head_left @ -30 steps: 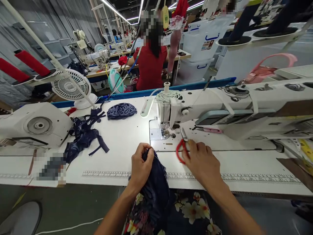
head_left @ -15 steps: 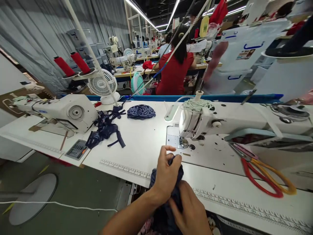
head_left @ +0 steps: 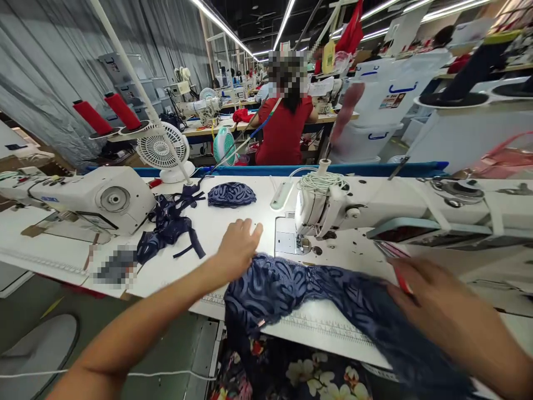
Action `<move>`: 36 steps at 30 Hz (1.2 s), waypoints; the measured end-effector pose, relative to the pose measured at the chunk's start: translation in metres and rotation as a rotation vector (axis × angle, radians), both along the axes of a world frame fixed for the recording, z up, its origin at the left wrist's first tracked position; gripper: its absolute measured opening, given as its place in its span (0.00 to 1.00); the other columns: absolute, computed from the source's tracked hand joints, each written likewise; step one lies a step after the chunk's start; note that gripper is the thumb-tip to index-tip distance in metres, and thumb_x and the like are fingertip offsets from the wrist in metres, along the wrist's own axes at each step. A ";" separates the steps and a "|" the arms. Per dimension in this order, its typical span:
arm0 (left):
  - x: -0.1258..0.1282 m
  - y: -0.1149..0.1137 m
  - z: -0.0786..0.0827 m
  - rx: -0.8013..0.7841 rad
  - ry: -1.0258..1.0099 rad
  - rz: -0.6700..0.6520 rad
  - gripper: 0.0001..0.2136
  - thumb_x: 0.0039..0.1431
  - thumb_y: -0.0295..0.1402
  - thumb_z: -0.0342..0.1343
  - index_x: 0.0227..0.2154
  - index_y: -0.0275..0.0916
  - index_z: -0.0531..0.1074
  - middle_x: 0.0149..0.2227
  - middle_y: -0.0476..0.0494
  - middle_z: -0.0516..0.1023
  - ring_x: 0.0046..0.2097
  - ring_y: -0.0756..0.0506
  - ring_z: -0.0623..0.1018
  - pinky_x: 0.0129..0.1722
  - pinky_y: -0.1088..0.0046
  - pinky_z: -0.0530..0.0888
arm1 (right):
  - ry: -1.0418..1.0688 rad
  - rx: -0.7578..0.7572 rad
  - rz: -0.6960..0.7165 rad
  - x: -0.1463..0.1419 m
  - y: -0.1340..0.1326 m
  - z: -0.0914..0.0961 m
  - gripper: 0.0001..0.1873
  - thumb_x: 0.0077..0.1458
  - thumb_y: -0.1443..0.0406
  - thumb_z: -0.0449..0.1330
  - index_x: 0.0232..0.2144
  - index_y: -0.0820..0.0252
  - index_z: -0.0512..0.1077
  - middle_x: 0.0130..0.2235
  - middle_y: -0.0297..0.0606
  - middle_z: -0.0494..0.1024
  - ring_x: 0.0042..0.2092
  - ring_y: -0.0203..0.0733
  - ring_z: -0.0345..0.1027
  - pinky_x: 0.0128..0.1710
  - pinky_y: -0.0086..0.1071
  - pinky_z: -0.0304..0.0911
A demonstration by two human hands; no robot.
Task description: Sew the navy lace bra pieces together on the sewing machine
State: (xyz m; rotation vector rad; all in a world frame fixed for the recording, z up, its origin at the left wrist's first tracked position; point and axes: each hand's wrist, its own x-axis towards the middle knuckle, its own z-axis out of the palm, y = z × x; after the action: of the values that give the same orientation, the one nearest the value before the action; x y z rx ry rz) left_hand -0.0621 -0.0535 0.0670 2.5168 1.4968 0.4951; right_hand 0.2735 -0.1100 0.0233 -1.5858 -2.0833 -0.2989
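Rows of sewing stations run back under strip lights, and your white worktop [head_left: 233, 219] fills the foreground. Half a second ago both your hands were bunched together on the navy lace cloth [head_left: 291, 289] at the near edge; now they are well apart and the cloth lies spread across the worktop at six o'clock from the sewing machine [head_left: 375, 205], with its near edge hanging over your lap. The red and yellow scissors that lay in plain sight at three o'clock are now under your right hand, with only a red sliver showing. Your left hand [head_left: 237, 250] is open and palm down at the cloth's nine o'clock end, forearm reaching in from seven o'clock, fingers stretched flat on bare worktop and pointing to about one o'clock. Your right hand [head_left: 437, 311] lies on the cloth's three o'clock end, blurred, so you cannot tell whether it grips or only presses. At ten o'clock from the cloth sits a heap of navy straps [head_left: 170, 228], and at eleven o'clock a small lace piece [head_left: 231, 194]. Behind the person in the red top [head_left: 283, 130], at one o'clock, stand stacked white bins [head_left: 400, 125]; what they hold cannot be seen.
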 end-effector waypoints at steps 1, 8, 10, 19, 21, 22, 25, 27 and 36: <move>0.014 -0.009 -0.016 0.111 -0.012 -0.006 0.19 0.61 0.25 0.53 0.55 0.38 0.65 0.49 0.35 0.75 0.50 0.39 0.76 0.50 0.60 0.71 | -0.007 0.028 0.085 -0.010 0.000 -0.002 0.19 0.62 0.57 0.49 0.44 0.58 0.76 0.44 0.49 0.79 0.45 0.53 0.75 0.45 0.45 0.73; 0.040 -0.060 -0.084 0.022 0.044 -0.505 0.33 0.66 0.52 0.44 0.66 0.38 0.51 0.66 0.38 0.60 0.69 0.39 0.55 0.68 0.51 0.52 | 0.034 -0.133 0.412 -0.043 -0.018 -0.052 0.20 0.65 0.60 0.52 0.57 0.54 0.67 0.56 0.42 0.74 0.56 0.47 0.68 0.54 0.42 0.67; 0.032 -0.058 -0.082 -0.001 0.072 -0.507 0.32 0.67 0.52 0.44 0.66 0.39 0.52 0.66 0.39 0.60 0.69 0.39 0.54 0.68 0.51 0.52 | 0.071 -0.207 0.428 -0.040 -0.014 -0.048 0.19 0.65 0.59 0.52 0.56 0.51 0.69 0.55 0.40 0.74 0.56 0.45 0.68 0.53 0.40 0.67; 0.052 -0.063 -0.088 0.095 0.041 -0.501 0.31 0.67 0.52 0.43 0.61 0.31 0.61 0.62 0.34 0.67 0.67 0.39 0.61 0.69 0.57 0.50 | 0.179 -0.304 0.201 -0.084 0.041 -0.032 0.10 0.62 0.57 0.54 0.35 0.55 0.71 0.40 0.39 0.76 0.44 0.46 0.67 0.44 0.40 0.58; 0.047 -0.061 -0.089 0.085 0.045 -0.518 0.30 0.68 0.51 0.42 0.62 0.32 0.59 0.64 0.36 0.65 0.68 0.39 0.59 0.69 0.55 0.48 | 0.201 -0.353 0.188 -0.087 0.049 -0.037 0.10 0.60 0.56 0.56 0.33 0.55 0.69 0.37 0.37 0.76 0.42 0.45 0.67 0.42 0.39 0.57; 0.043 -0.061 -0.089 0.083 0.047 -0.525 0.30 0.68 0.51 0.42 0.62 0.32 0.59 0.64 0.37 0.64 0.68 0.39 0.58 0.69 0.54 0.47 | 0.208 -0.369 0.190 -0.087 0.052 -0.039 0.10 0.60 0.56 0.56 0.32 0.55 0.69 0.36 0.36 0.76 0.41 0.45 0.67 0.41 0.38 0.57; 0.036 -0.059 -0.088 0.090 0.049 -0.542 0.31 0.68 0.52 0.42 0.62 0.31 0.59 0.64 0.37 0.64 0.68 0.38 0.57 0.70 0.51 0.44 | 0.230 -0.415 0.195 -0.085 0.057 -0.039 0.10 0.59 0.55 0.57 0.31 0.55 0.69 0.34 0.34 0.76 0.39 0.44 0.68 0.40 0.37 0.55; 0.036 -0.059 -0.087 0.102 0.046 -0.542 0.33 0.66 0.53 0.43 0.62 0.30 0.60 0.64 0.37 0.64 0.68 0.37 0.58 0.70 0.51 0.42 | 0.246 -0.439 0.190 -0.084 0.058 -0.037 0.11 0.59 0.55 0.57 0.30 0.55 0.69 0.33 0.34 0.76 0.38 0.43 0.68 0.38 0.36 0.55; 0.041 -0.065 -0.086 0.123 0.062 -0.518 0.35 0.64 0.55 0.45 0.62 0.29 0.59 0.64 0.35 0.64 0.67 0.35 0.59 0.69 0.52 0.48 | 0.307 -0.488 0.212 -0.083 0.066 -0.039 0.10 0.57 0.56 0.59 0.29 0.55 0.70 0.32 0.34 0.76 0.37 0.43 0.69 0.37 0.35 0.59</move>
State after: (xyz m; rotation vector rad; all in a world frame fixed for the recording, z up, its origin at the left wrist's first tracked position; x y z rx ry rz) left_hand -0.0214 -0.1182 -0.0186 2.8876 0.7891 0.4332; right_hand 0.1910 -0.0442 -0.0158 -1.5222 -2.1476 0.5328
